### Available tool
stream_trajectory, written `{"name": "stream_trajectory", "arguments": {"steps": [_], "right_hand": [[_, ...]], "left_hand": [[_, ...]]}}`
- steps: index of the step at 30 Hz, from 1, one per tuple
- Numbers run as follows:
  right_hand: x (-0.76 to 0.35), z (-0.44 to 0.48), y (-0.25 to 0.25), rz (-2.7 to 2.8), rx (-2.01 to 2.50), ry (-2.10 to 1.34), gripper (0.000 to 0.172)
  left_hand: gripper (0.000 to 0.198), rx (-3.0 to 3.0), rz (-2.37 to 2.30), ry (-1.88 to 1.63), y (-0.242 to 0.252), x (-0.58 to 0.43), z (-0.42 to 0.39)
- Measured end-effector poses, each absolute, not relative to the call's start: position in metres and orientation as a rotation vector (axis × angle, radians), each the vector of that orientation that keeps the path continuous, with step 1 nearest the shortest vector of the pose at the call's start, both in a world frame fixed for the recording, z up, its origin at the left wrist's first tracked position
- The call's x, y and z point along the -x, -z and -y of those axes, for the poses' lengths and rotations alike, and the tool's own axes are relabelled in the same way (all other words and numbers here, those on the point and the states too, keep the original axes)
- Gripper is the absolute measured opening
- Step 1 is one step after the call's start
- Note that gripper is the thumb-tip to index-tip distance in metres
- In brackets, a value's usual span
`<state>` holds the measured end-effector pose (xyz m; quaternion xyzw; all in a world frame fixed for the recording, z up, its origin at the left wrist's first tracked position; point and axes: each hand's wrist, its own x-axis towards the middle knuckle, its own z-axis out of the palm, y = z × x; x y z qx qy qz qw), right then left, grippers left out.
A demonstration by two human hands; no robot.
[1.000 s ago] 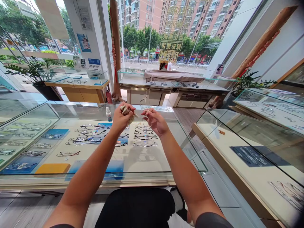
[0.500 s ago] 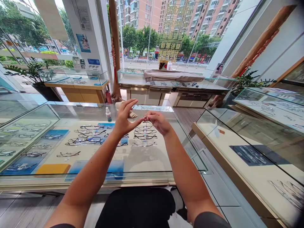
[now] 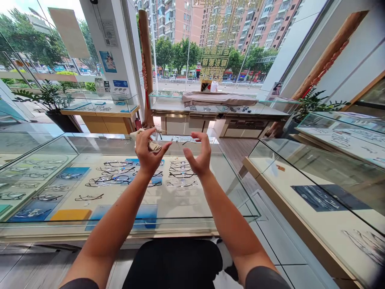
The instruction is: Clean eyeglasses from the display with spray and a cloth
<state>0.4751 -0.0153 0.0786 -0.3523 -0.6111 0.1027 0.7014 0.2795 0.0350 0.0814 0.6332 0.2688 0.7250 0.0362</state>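
Observation:
My left hand point(image 3: 146, 154) is raised over the glass display counter point(image 3: 234, 192), with a beige cloth point(image 3: 155, 147) tucked in its rear fingers. Its thumb and forefinger are spread apart. To the right, my right hand point(image 3: 201, 154) has its thumb and fingers apart in a curved shape, with nothing visibly gripped. A thin-rimmed pair of eyeglasses point(image 3: 177, 141) shows between the two hands, close to the fingertips. Its fine outline blurs into the background, so I cannot tell whether a finger touches it or what supports it.
Under the counter glass lie several eyeglass frames point(image 3: 111, 179), a column of glasses point(image 3: 182, 174), blue sheets point(image 3: 120, 216) and a yellow block point(image 3: 70, 215). Another glass case point(image 3: 279, 192) stands to the right. Farther back are a long showcase point(image 3: 168, 107) and a window.
My hands have moved apart from their meeting point. My right fingers have opened from a pinch. The left hand has shifted left with the cloth, covering the spray bottle.

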Motion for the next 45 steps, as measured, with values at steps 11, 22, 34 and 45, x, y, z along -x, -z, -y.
{"name": "stream_trajectory", "arguments": {"steps": [11, 22, 34, 45], "right_hand": [[-0.476, 0.032, -0.197, 1.503, 0.725, 0.351, 0.038], [-0.500, 0.042, -0.204, 1.497, 0.921, 0.229, 0.048], [-0.494, 0.046, -0.203, 1.461, 1.021, 0.176, 0.049], [-0.490, 0.049, -0.204, 1.488, 1.009, 0.179, 0.037]], "left_hand": [[0.058, -1.867, -0.766, -2.654, -0.182, -0.282, -0.030], [0.054, -2.066, -1.008, -2.260, -0.192, -0.274, -0.012], [0.049, -2.165, -1.146, -2.086, -0.203, -0.262, 0.002], [0.054, -2.085, -1.093, -1.979, -0.207, -0.258, -0.004]]}}
